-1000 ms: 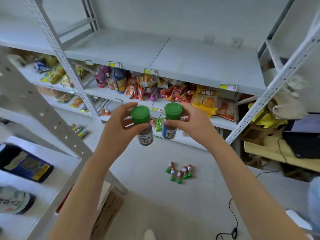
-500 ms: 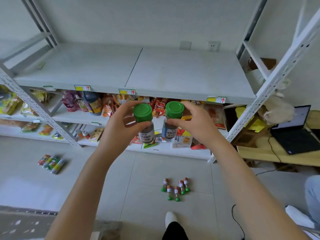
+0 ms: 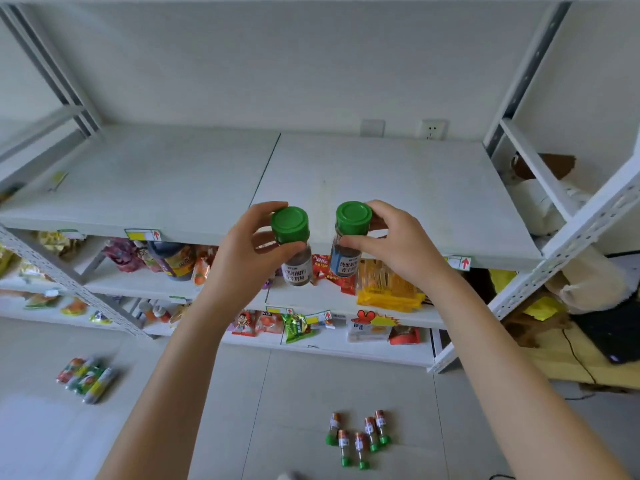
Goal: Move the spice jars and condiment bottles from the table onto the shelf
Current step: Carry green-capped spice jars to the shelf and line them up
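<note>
**Jars coming up level with the bare shelf board**

Since half a second ago both jars are riding higher in the view. Their green lids, then below the front edge of the top board, are now overlapping that edge, and the shelf is filling more of the picture.

The left jar, brown inside with a white label, is hanging upright in the left hand, whose thumb and fingers are curling round its lid and neck. The right jar, wearing a blue-and-white label, is being gripped the same way by the right hand, with the thumb pressing just under the lid. The two jars are hovering near each other without touching, in the air before the middle of the front edge of the shelf board. Neither is resting on it.

A price tag is sticking to that front edge, left of the hands. On the level beneath, a dark sauce bottle is standing towards the left end, and a yellow packet is lying near the front edge, right of the jars. Snack packets are lying along the lowest level.

A wall socket is showing behind the board's back edge, near its right corner.

On the floor, five small green-capped bottles are lying together between the forearms. A bundle of tubes is lying well apart to the left.
</note>
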